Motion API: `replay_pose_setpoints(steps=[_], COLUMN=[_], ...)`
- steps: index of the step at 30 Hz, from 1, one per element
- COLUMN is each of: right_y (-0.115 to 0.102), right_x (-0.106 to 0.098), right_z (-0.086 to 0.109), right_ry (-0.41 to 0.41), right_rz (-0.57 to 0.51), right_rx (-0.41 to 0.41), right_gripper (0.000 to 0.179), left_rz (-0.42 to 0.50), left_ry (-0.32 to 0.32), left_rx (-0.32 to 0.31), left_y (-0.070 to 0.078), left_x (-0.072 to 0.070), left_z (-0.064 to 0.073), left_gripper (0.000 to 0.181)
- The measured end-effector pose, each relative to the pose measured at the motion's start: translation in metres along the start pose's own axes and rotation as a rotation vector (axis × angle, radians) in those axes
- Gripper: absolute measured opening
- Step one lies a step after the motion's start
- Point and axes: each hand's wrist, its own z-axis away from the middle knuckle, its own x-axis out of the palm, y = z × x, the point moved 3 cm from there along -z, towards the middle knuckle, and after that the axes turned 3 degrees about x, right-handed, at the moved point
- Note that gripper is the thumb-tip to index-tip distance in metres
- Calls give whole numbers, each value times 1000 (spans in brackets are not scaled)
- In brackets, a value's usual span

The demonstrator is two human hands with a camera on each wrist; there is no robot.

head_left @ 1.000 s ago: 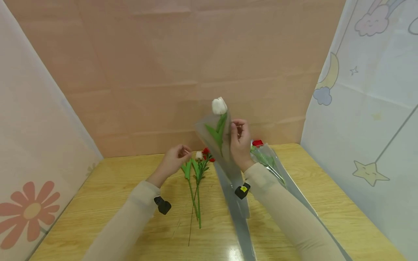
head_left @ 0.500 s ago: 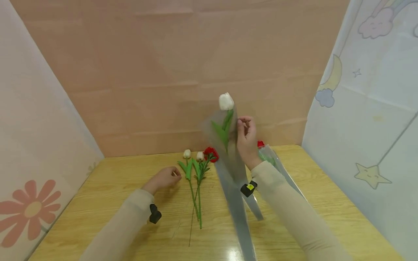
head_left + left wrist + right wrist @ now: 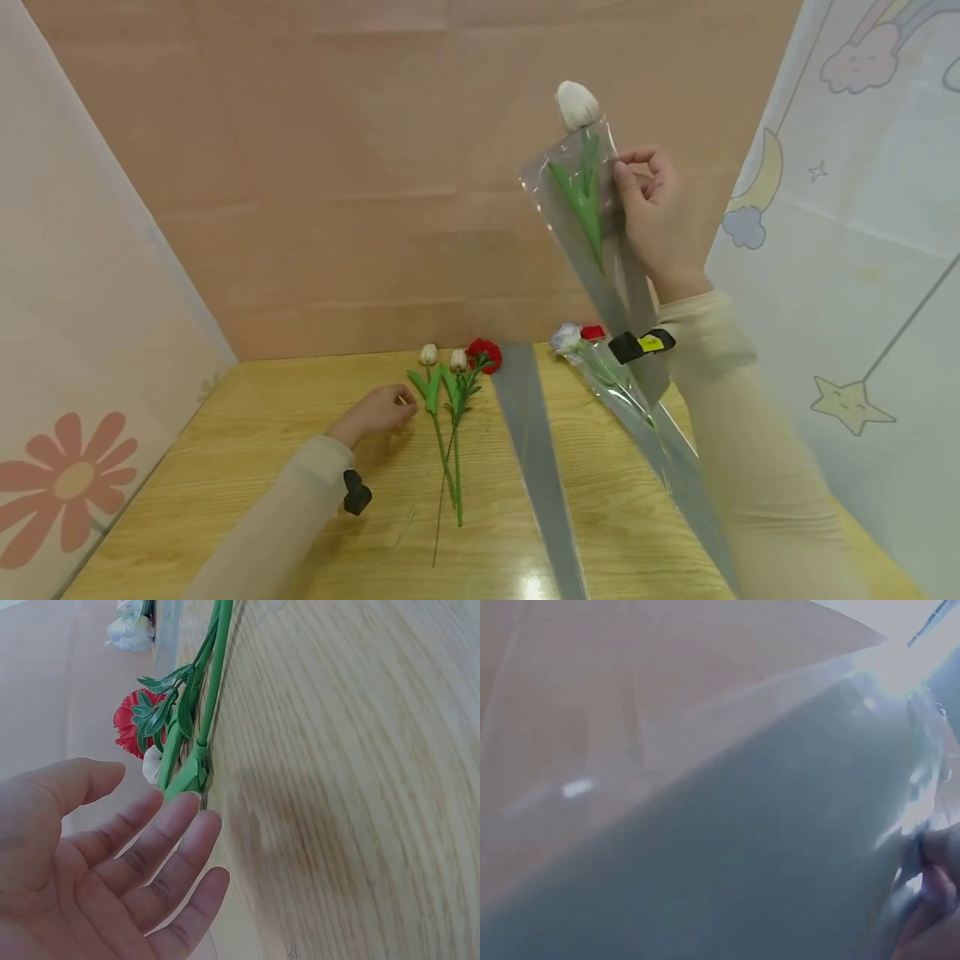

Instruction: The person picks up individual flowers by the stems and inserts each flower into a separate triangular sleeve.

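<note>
My right hand (image 3: 652,212) pinches the edge of a clear-and-grey plastic flower sleeve (image 3: 551,179), raised high above the table. Inside it stands a white tulip (image 3: 577,106), its head poking out of the top and its green leaves showing through the film. The right wrist view is mostly filled by the sleeve's film (image 3: 765,810). Low over the table on the left, my left hand (image 3: 378,410) holds nothing, its fingers relaxed. Just beyond its fingertips lie two white tulips (image 3: 428,354) and a red carnation (image 3: 483,356), their stems crossing.
A flat grey sleeve (image 3: 536,450) lies mid-table. To its right, a filled sleeve (image 3: 622,392) holds a pale blue-white flower (image 3: 566,337) and a red one (image 3: 592,332), partly behind my right arm. A backdrop (image 3: 360,208) and side sheets enclose the wooden table (image 3: 300,500).
My right hand has lifted the sleeve with its white tulip up and to the right. My left hand drew back from the loose tulips toward the lower left, then stayed still.
</note>
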Motion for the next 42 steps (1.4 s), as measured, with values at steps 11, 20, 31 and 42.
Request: replay_pose_setpoints(steps=[11, 20, 31, 42], right_y=[62, 200, 286, 281], right_x=[-19, -44, -59, -58], right_z=[-7, 37, 85, 85], right_ry=[-82, -122, -169, -167], right_rz=[438, 587, 744, 838], right_rx=[154, 283, 573, 622], right_gripper=[24, 30, 31, 51], left_rz=[15, -4, -17, -28], left_ry=[-1, 6, 2, -17], left_rx=[-6, -5, -35, -21], left_y=[-2, -2, -9, -3], left_x=[0, -1, 2, 4], left_z=[6, 7, 12, 7], left_gripper=[21, 20, 20, 21])
